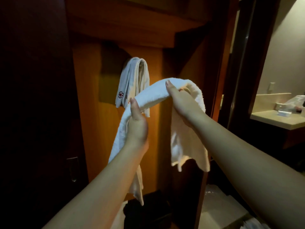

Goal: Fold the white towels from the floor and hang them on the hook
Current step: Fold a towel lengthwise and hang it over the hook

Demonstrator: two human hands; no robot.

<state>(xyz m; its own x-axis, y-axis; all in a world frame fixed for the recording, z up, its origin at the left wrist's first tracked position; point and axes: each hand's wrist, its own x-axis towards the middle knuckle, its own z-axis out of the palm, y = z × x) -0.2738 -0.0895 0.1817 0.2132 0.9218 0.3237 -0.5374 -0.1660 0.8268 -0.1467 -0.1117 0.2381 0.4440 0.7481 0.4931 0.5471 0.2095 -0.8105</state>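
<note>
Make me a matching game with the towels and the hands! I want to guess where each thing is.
Things:
1. hanging towel
2. held towel
3. left hand
4. plastic bag

Places:
A. on the counter at far right
B. stretched between both hands
C. draped on the wooden panel, red logos showing
D. gripping the towel's lower end

Pairs: 1-C, 2-B, 3-D, 4-A

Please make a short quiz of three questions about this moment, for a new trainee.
1. True or false: a folded towel already hangs on the wooden panel.
2. The held towel is gripped by: A) left hand only, B) right hand only, C) both hands.
3. What colour are the logos on the hanging towel?

Key: 1 true; 2 C; 3 red.
</note>
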